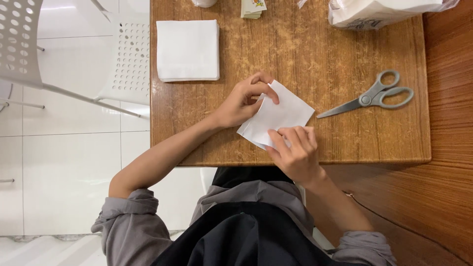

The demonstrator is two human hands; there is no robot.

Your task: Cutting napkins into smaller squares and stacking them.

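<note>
On the brown wooden table (pixel 345 143), just ahead of you near its front edge, lies the white folded paper napkin (pixel 283 112). Your left hand (pixel 244 101) rests on its left corner and your right hand (pixel 294 151) on its near edge. To the right of the napkin, apart from it, lie the grey-handled metal scissors (pixel 370 97). Behind and to the left sits the square stack of white napkins (pixel 187 49). At the far right corner lies the clear plastic pack of napkins (pixel 379 12). Left of the table stands the white perforated plastic chair (pixel 129 59).
</note>
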